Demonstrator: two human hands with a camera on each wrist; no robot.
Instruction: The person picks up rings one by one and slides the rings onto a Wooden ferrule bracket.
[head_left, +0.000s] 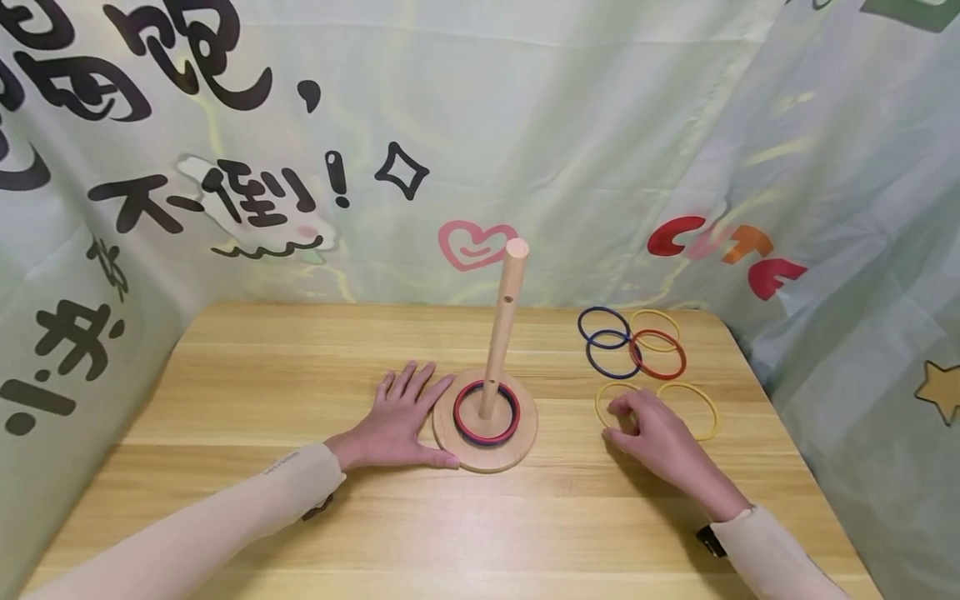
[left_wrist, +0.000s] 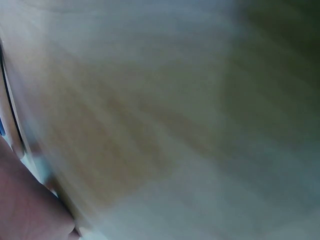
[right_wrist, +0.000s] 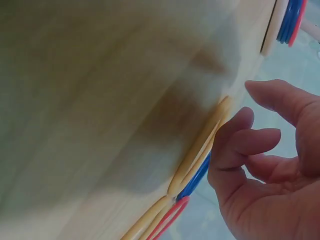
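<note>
My left hand [head_left: 397, 421] lies spread on the table, its thumb and fingers beside the left edge of a round wooden base [head_left: 525, 425]. An upright wooden peg [head_left: 506, 317] rises from the base. Around its foot lie rings, a red ring [head_left: 517, 417] on top and blue ones [right_wrist: 289, 22] below. My right hand [head_left: 663, 442] hovers at a yellow ring [head_left: 597, 404] on the table, thumb and bent fingers apart. In the right wrist view, nothing sits between thumb and fingertips. The left wrist view is mostly blur, with part of the hand at its lower left.
Another yellow ring [head_left: 716, 412] lies right of the right hand. Farther back, two overlapping blue rings [head_left: 588, 358], a red ring [head_left: 685, 358] and a yellow ring [head_left: 655, 311] are on the wooden table [head_left: 262, 375]. A printed curtain [head_left: 562, 125] surrounds its back and sides.
</note>
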